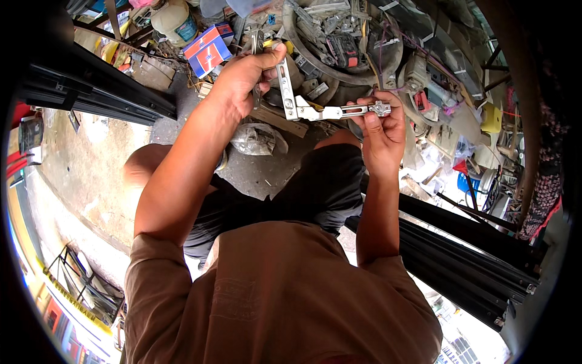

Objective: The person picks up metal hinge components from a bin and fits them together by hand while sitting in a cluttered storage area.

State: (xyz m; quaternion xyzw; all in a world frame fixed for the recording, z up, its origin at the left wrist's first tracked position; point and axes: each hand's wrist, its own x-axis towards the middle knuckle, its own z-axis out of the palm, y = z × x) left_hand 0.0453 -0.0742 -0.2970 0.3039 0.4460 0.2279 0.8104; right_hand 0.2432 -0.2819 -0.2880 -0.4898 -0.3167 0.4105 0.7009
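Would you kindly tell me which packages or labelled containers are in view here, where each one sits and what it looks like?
Small carton: on the cluttered floor, just left of the left hand; boxy, red, blue and white.
Plastic jug: at the top edge, left of the carton; rounded, cream with a blue label.

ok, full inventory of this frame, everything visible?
metal hinge arm: 1, silver, folded to an L, held between both hands
cardboard box: 1, red, white and blue, on the ground upper left
plastic jar: 1, cream, top left
plastic bag: 1, clear, ground by the knees
black frame rails: several, lower right
parts pile: many, mixed, top centre
yellow container: 1, right
left hand: grips the upright arm
right hand: pinches the far end
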